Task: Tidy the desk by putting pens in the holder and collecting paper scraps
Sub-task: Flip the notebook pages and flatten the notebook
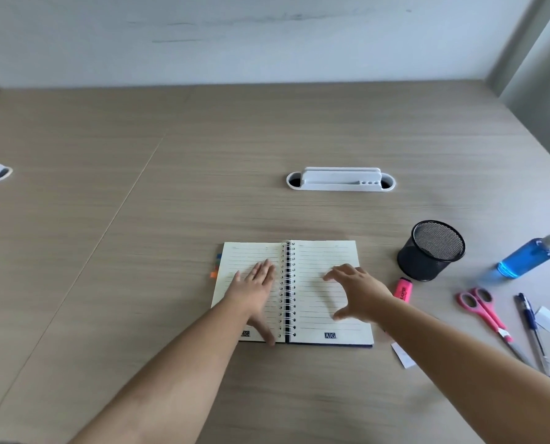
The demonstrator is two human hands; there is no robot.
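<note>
Both hands empty: left hand (pixel 257 285) flat on the notebook (pixel 326 293), right hand (pixel 358 294) spread clawlike above it.

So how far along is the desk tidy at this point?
Nothing looks done: the mesh pen holder appears empty. In hand: the left hand lies flat on the open notebook, while the right hand hovers open above its right page, holding nothing. Left: the pink highlighter and pens lie on the desk, and paper scraps are uncollected.
</note>
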